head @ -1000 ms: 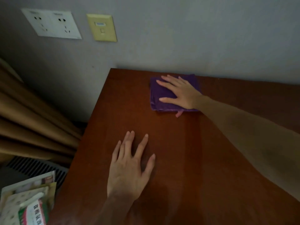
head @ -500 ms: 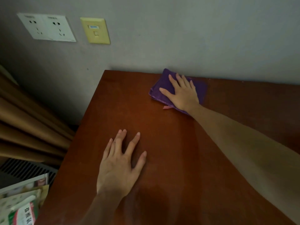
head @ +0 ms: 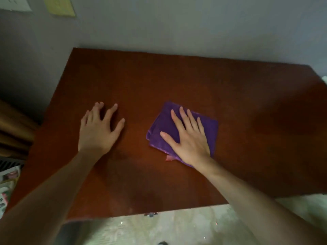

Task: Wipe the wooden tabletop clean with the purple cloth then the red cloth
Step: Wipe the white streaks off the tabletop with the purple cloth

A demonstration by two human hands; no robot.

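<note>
The right hand (head: 190,138) presses flat, fingers straight, on the purple cloth (head: 209,129) mid-table (head: 177,76). Left of the cloth, the left hand (head: 99,129) rests spread on the wood.

Dim grey wall (head: 177,23) behind, yellow wall plate (head: 59,5) beside a white socket plate (head: 14,3) upper left, tan curtain folds (head: 12,131) at left, pale speckled floor (head: 177,228) below
</note>
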